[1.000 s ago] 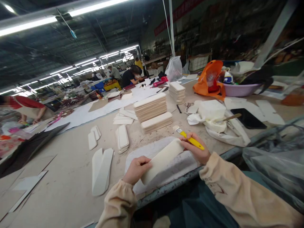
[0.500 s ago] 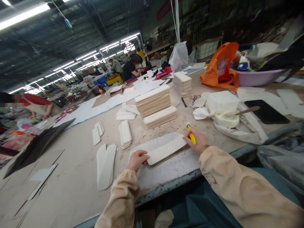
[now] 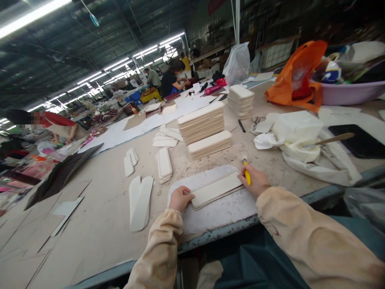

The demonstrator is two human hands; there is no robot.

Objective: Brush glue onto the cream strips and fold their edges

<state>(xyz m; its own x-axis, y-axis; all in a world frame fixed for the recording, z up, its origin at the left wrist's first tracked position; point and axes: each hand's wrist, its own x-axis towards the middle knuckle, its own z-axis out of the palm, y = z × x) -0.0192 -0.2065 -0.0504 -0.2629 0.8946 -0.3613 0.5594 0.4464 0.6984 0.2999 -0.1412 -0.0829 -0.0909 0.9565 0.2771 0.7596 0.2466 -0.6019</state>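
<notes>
A long white strip with rounded ends [image 3: 217,188] lies over at least one matching strip, on a pale sheet [image 3: 198,222] at the table's front edge. My left hand [image 3: 179,198] pinches its left end between thumb and fingers. At the other end, my right hand [image 3: 257,181] is closed round a yellow-handled tool [image 3: 247,176] while its fingertips touch the strip. The tool's small metal head points up and away from me; its exact kind is unclear. Just beyond the sheet stand a low stack of strips [image 3: 210,145] and a taller stack [image 3: 201,123].
Loose strips [image 3: 141,204] and small pieces [image 3: 164,163] lie to the left. On the right are a white tub [image 3: 297,124], a phone [image 3: 361,140], a pen [image 3: 241,125], an orange bag [image 3: 296,80] and a purple basin [image 3: 351,92]. Other people work farther off.
The upper strip's right end has come down, closing the dark gap beneath it, so it lies more evenly over the lower one. The camera view has shifted slightly.
</notes>
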